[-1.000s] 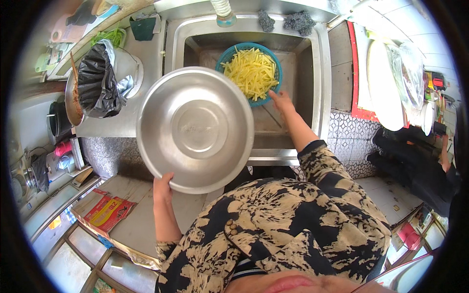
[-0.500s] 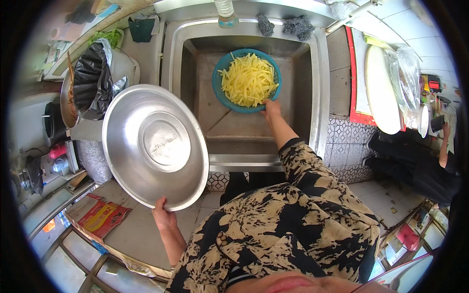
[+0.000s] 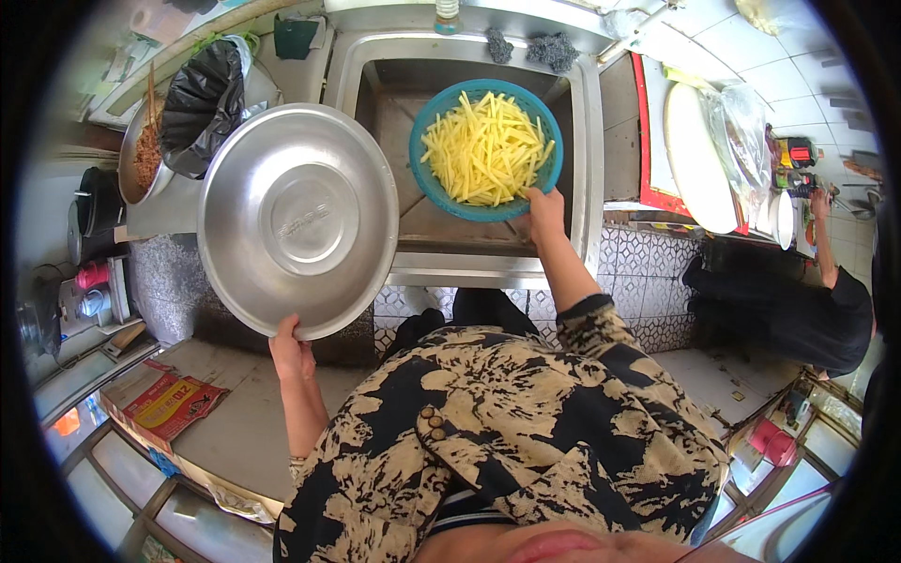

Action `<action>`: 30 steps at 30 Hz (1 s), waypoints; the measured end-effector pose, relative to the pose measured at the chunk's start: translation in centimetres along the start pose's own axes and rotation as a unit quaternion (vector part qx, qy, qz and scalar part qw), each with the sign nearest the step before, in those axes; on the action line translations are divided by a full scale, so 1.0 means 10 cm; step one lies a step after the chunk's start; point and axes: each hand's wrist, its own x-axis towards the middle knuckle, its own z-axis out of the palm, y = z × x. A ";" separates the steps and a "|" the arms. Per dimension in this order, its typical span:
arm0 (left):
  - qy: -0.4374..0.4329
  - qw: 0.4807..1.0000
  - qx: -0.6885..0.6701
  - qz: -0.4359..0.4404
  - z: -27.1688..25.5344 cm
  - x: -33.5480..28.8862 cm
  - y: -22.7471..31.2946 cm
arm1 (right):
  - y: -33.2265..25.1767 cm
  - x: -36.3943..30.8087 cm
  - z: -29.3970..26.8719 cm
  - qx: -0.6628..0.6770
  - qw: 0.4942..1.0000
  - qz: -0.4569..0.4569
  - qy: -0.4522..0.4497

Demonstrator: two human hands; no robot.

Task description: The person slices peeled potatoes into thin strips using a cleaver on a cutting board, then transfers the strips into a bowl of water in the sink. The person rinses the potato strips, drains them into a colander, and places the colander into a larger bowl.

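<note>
Since the earlier frame, we see that the steel bowl (image 3: pixel 298 220) has swung forward, more nearly level with the blue basket (image 3: pixel 419 174), which now looks larger to us. The basket, heaped with yellow strips (image 3: pixel 483 150), is over the sink (image 3: pixel 588 188); we cannot tell whether it touches the bottom. The right hand (image 3: pixel 546 208) is clamped on the basket's near right rim; the left hand (image 3: pixel 293 347), well apart from it, grips the bowl's near rim. Beyond the left hand, past the bowl, we find a black bag (image 3: pixel 205 108) and a pan of brown food (image 3: pixel 147 155). Ahead of the right hand lie dark scrubbers (image 3: pixel 552 53); farther to its right, a long white gourd (image 3: pixel 699 155) and a co-worker in black (image 3: pixel 784 296).
</note>
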 end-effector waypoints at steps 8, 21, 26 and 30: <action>-0.017 0.998 0.053 0.005 0.13 0.12 0.10 | -0.27 -0.22 -0.17 0.088 0.996 -0.007 0.021; -0.073 0.990 0.119 0.023 0.22 0.29 -0.16 | -0.83 -0.47 -0.55 0.062 0.993 -0.051 0.091; -0.075 0.984 0.163 0.010 0.20 0.34 -0.28 | -0.93 -0.53 -0.61 0.057 0.993 -0.052 0.085; -0.088 0.988 0.129 -0.001 0.21 0.36 -0.37 | -1.02 -0.57 -0.60 0.062 0.993 -0.056 0.077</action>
